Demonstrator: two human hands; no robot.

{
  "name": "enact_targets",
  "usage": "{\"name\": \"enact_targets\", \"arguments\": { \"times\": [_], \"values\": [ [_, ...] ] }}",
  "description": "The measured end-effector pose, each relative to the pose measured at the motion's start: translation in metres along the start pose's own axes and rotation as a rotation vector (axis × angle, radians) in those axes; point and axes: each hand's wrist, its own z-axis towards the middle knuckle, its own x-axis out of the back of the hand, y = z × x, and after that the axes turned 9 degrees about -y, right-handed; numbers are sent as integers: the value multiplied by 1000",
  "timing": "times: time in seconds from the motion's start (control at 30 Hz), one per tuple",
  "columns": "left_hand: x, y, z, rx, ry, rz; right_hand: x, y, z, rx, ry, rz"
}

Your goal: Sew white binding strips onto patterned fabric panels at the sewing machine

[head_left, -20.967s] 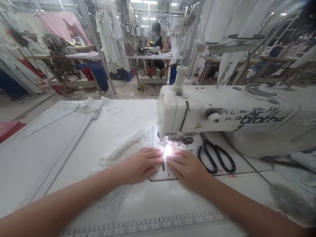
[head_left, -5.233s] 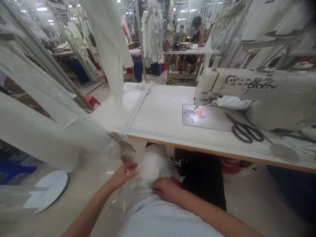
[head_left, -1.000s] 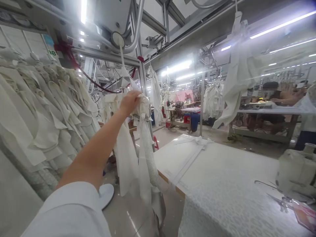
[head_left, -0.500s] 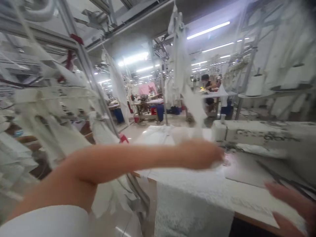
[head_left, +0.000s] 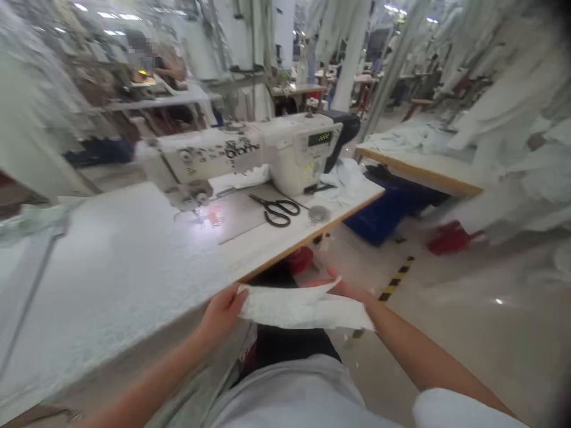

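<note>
A strip of white fabric point(head_left: 289, 306) stretches in front of my body, just off the table's front edge. My left hand point(head_left: 225, 306) pinches its left end between thumb and fingers. Behind the strip's right part is my right hand point(head_left: 334, 283), blurred and partly covered, so its grip is unclear; the strip's loose right end lies over that wrist. Beyond them stands a white sewing machine point(head_left: 285, 151), its needle area lit. Black thread scissors point(head_left: 277, 209) lie on the machine bed, near a small round dish point(head_left: 319, 214).
The white sewing table point(head_left: 111, 267) spreads to my left. White cloth point(head_left: 350, 175) is bunched behind the machine. At right are another table point(head_left: 419, 160), a blue bin point(head_left: 379, 208) and hanging white garments point(head_left: 513, 107). A co-worker point(head_left: 156, 62) sits farther back.
The view has swung right and down. My left hand has come back from the needle area and now holds the fabric strip. My right hand has moved from beside the scissors to behind the strip.
</note>
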Motion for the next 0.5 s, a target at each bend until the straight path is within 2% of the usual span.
{"name": "enact_targets", "arguments": {
  "times": [0.1, 0.17, 0.33, 0.43, 0.5],
  "values": [
    [-31, -48, -10, 74, -43, 83, 27, 37, -4, -124, 33, 104],
    [-48, -58, -13, 70, -67, 110, 41, 58, -3, -150, 82, 144],
    [-88, -35, -5, -178, -175, 248, 52, 84, -9, -123, 201, 143],
    [-106, -25, 2, -182, -130, 327, 50, 92, -15, -131, 261, 74],
    [-110, -24, 6, -185, -140, 359, 49, 97, -18, -142, 315, 17]
  ]
}}
